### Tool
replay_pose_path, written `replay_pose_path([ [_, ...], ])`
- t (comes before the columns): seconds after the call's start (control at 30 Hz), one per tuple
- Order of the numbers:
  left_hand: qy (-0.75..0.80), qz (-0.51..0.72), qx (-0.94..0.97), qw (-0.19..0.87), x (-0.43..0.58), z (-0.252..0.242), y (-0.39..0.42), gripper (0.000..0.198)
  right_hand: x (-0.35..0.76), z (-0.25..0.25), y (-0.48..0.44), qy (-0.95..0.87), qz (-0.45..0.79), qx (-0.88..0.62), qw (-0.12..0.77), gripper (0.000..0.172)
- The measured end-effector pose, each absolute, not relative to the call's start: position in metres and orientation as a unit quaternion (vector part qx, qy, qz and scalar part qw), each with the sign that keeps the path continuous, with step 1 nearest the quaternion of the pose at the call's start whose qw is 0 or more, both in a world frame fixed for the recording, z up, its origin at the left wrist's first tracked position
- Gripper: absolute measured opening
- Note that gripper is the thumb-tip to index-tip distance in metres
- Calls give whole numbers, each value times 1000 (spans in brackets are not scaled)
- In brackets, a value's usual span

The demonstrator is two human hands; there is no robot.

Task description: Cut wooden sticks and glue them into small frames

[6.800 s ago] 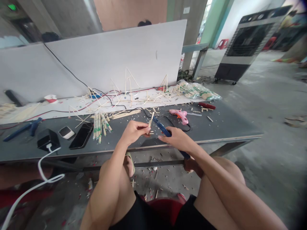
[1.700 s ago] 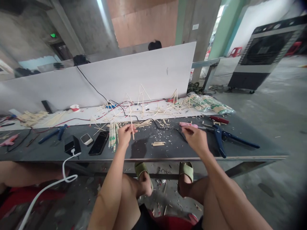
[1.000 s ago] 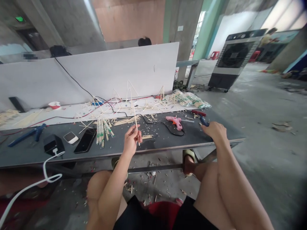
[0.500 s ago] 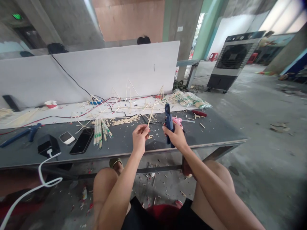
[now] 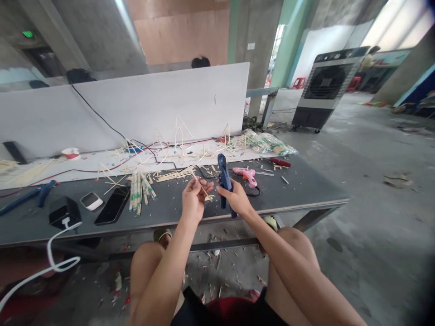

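Note:
Over the front of the dark table, my left hand [image 5: 194, 199] pinches a thin wooden stick [image 5: 205, 191], which slants down to the right past the fingers. My right hand [image 5: 238, 199] is wrapped round a dark blue plier-like tool [image 5: 224, 177] held upright, its rounded head pointing up. The tool's exact kind is unclear. My hands are close together, with the stick's lower end near the tool. To the right of the tool lies a pink glue gun [image 5: 249, 175]. Loose wooden sticks [image 5: 175, 174] lie just beyond my left hand.
Wrapped chopsticks [image 5: 137, 194], a phone [image 5: 113, 206], a black charger [image 5: 64, 212] and blue-handled pliers [image 5: 42, 192] lie on the left. Stick frames [image 5: 179, 136] stand before the white board [image 5: 152, 104]. Bagged sticks [image 5: 268, 142] and a red-handled tool [image 5: 280, 162] lie on the right.
The stick has swung from pointing up and away to slanting down toward the right. The blue tool has moved left, closer to my left hand, uncovering the glue gun.

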State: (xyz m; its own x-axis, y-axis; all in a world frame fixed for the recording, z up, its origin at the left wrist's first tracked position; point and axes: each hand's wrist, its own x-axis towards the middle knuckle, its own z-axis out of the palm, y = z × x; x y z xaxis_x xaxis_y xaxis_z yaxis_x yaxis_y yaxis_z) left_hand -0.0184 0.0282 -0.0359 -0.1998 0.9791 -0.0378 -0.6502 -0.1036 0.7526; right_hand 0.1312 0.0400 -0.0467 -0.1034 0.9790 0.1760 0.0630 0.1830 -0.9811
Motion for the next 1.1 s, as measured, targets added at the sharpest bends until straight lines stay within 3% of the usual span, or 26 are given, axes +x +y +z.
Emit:
replay_pose_path([
  [0.3,313,753,291,501,-22,-35,30,45,119,-45,27,-561,513,-434,483,31],
  [0.77,267,837,316,357,-33,-22,34,41,97,-44,-1,-649,420,-489,404,17],
  [1.1,368,808,349,302,-24,-32,33,31,94,-47,2,-641,400,-507,416,18],
])
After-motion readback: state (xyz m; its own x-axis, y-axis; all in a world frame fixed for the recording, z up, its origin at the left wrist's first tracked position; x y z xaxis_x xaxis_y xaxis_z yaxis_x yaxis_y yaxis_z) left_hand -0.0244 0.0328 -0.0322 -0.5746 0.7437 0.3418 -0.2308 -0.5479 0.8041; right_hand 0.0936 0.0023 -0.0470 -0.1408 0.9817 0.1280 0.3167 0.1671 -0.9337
